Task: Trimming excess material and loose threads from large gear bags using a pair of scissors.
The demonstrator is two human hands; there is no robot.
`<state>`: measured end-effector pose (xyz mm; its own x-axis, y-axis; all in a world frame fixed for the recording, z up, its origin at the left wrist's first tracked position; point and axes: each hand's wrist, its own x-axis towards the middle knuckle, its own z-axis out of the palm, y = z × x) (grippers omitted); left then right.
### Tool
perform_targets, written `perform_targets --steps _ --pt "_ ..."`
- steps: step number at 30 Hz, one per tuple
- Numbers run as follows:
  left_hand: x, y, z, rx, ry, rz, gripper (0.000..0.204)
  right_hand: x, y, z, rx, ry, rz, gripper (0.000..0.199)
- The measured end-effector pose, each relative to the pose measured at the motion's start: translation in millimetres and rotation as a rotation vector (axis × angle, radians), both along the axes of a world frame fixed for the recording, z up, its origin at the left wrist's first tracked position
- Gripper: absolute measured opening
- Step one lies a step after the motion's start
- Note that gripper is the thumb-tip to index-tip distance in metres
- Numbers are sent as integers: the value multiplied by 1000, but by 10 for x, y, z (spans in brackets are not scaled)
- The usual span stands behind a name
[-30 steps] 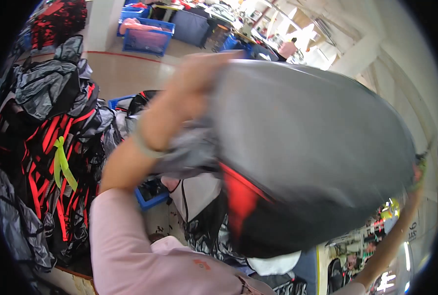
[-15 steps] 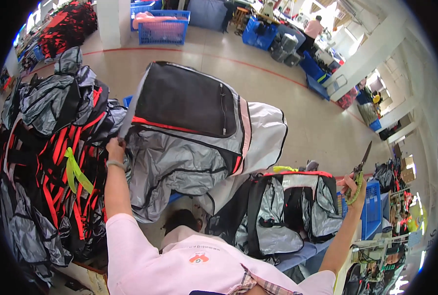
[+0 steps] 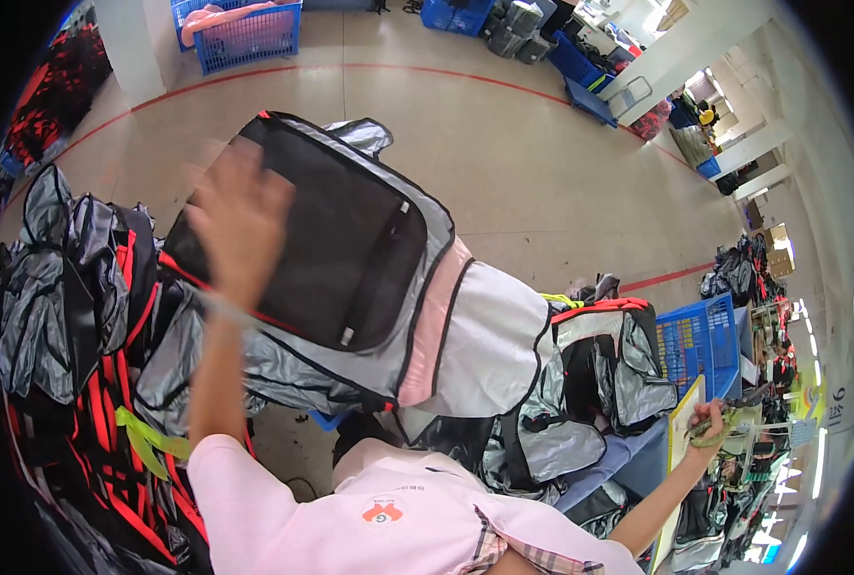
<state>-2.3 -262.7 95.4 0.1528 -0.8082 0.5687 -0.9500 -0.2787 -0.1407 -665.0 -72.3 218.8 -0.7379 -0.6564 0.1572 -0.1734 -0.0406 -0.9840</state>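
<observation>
A large unfinished bag [image 3: 350,230] of black, silver and pale cloth with red trim lies in front of me, its black panel facing up. Over that panel's left side is my left hand [image 3: 240,220], blurred by motion, with fingers spread and nothing in them. At the far right, my right hand [image 3: 703,422] is closed around the green-wrapped handle of a pair of scissors [image 3: 724,425], held away from the bag. Their blades are hard to make out against the clutter.
Silver, black and red bag pieces [image 3: 82,316] are heaped at my left, a yellow-green strip [image 3: 144,441] among them. More bags [image 3: 609,374] lie to the right, beside a blue crate [image 3: 700,350]. Another blue basket [image 3: 248,40] stands across the floor near a white pillar [image 3: 135,53].
My left hand has let go of the bag's left edge and moved up over the black panel. The bag has turned and shifted left. My right hand has lowered with the scissors.
</observation>
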Motion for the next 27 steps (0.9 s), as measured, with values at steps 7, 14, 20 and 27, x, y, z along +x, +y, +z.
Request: perform_targets --steps 7,14,20,27 --pt "190 -73 -2497 122 236 -14 70 406 95 -252 159 -71 -130 15" --pt "477 -831 -3153 370 122 91 68 396 1075 238 105 -7 -550 15" --pt "135 -451 -3336 703 -217 367 67 413 1967 283 -69 44 -840 12" --pt "73 -963 -2934 1221 362 183 82 550 3511 -238 -202 -51 -1076 39"
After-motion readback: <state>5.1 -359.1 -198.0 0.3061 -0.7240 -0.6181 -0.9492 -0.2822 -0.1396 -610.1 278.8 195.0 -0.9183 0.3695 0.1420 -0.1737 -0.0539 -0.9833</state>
